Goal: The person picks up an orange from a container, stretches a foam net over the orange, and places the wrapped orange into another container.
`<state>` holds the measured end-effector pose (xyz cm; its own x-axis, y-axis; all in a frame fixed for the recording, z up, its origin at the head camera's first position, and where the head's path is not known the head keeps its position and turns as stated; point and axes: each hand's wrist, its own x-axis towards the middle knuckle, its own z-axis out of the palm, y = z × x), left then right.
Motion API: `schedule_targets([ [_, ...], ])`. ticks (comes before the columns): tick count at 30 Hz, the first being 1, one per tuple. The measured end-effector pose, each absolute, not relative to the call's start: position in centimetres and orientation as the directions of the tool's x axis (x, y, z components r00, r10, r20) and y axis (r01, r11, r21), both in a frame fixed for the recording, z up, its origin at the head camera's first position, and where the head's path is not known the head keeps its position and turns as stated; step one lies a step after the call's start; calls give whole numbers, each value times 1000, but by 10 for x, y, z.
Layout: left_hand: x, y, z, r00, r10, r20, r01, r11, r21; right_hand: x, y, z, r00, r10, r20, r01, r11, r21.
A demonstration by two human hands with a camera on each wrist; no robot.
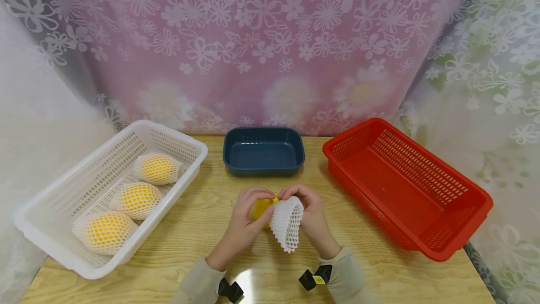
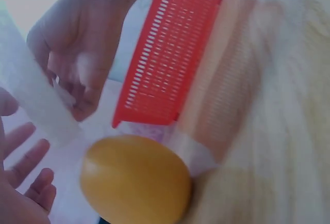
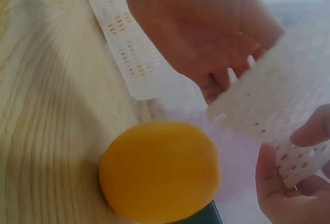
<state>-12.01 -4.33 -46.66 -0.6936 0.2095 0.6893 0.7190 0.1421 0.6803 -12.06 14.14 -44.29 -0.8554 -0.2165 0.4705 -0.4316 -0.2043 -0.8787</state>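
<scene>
A smooth yellow mango rests bare on the table, partly hidden by the hands in the head view. Above it, a white foam net sleeve hangs between both hands. My right hand pinches the net, thumb and fingertips on its mesh in the right wrist view. From the other side my left hand holds the net's edge near its thumb; several of its other fingers stand loosely spread in the left wrist view. Neither hand touches the mango in the wrist views.
At left, a white basket holds three yellow fruits in foam nets. A dark blue tray stands at the back middle. To the right is a red basket. A floral curtain hangs behind the wooden table.
</scene>
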Motion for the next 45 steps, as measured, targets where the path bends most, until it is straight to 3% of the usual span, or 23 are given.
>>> schedule_targets([
  [7, -118, -40, -457, -736, 253, 628, 673, 167, 721, -118, 133, -438, -897, -171, 408, -373, -206, -905],
  [12, -115, -39, -454, -784, 301, 543, 588, 79, 805, -117, 128, -435, -914, -106, 391, -366, -195, -910],
  [16, -111, -38, -449, -811, 328, 485, 515, 5, 857, -115, 125, -432, -926, -68, 371, -363, -106, -926],
  [20, -109, -38, -445, -819, 313, 481, 510, 11, 860, -112, 125, -430, -953, -117, 280, -275, -54, -960],
  [24, -107, -38, -442, -822, 276, 498, 518, -2, 856, -109, 126, -430, -950, -222, 220, -206, -85, -975],
  [32, -107, -40, -445, -865, 243, 440, 424, -117, 898, -109, 128, -432, -922, -250, 297, -274, -121, -954],
  [41, -104, -43, -434, -939, 271, 213, 145, -249, 958, -107, 123, -427, -928, -215, 303, -265, -189, -946],
  [45, -105, -45, -431, -947, 312, 73, -2, -234, 972, -105, 122, -421, -945, -183, 272, -234, -205, -951],
])
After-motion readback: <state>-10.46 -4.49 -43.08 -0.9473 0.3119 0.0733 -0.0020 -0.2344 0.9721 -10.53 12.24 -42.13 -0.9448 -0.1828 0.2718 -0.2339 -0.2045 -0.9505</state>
